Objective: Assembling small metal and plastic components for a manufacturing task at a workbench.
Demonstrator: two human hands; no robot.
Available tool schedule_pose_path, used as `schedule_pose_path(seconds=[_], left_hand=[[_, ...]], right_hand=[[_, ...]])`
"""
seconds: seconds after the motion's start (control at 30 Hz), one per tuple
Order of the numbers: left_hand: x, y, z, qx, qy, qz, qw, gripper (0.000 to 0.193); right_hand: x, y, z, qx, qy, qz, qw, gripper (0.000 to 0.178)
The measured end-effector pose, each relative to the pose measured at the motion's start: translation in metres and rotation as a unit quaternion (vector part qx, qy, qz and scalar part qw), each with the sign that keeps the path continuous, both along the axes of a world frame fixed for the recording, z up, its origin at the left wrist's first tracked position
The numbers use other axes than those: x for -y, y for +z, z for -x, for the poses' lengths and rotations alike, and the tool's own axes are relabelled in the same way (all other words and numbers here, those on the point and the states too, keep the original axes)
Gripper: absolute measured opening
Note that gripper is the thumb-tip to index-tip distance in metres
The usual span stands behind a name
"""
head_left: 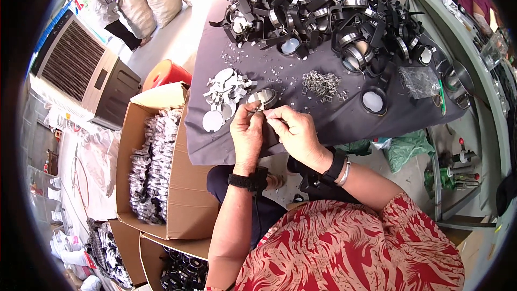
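Note:
My left hand (249, 132) pinches a round silver-rimmed watch-like piece (267, 97) at the near edge of the cloth-covered table. Thumb and fingertips of my right hand (297, 133) are pressed together at the same piece's near side; whatever they hold is too small to make out. Just left of my hands lies a pile of flat white discs with tabs (229, 86). Beyond my right hand is a heap of small metal clips (322, 85). One black-strapped watch-like piece (373, 101) lies to the right, its pale disc face up.
A large heap of black-strapped watch-like pieces (323, 11) covers the table's far side. A clear plastic bag (419, 82) and a green pen-like tool (442, 98) lie at right. Left stands a cardboard box (183, 205) of silvery parts, behind it an air cooler (81, 70). A person (105, 8) handles sacks.

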State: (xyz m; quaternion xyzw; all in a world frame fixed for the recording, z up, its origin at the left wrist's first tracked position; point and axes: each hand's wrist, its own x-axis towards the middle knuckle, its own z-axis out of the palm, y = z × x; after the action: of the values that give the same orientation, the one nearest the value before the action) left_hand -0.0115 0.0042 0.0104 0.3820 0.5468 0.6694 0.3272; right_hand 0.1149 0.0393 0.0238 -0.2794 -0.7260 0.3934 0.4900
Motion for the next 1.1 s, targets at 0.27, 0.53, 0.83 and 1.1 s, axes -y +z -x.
schedule_pose_path(seconds=[0.27, 0.53, 0.83, 1.1], left_hand=[[0.0, 0.003, 0.001, 0.029, -0.017, 0.02, 0.999, 0.017], [-0.005, 0.0, -0.002, -0.005, 0.007, -0.008, 1.0, 0.013], [-0.003, -0.004, 0.001, -0.034, 0.01, -0.038, 0.999, 0.012], [-0.007, -0.001, 0.005, -0.028, 0.009, -0.025, 0.999, 0.013]], right_hand=[[-0.009, 0.003, 0.001, 0.019, -0.007, -0.034, 0.999, 0.006], [-0.026, -0.007, 0.007, -0.179, 0.086, 0.274, 0.941, 0.004], [-0.028, -0.014, 0.012, -0.139, 0.069, 0.313, 0.937, 0.009], [-0.039, -0.011, 0.02, 0.015, 0.001, 0.205, 0.979, 0.013]])
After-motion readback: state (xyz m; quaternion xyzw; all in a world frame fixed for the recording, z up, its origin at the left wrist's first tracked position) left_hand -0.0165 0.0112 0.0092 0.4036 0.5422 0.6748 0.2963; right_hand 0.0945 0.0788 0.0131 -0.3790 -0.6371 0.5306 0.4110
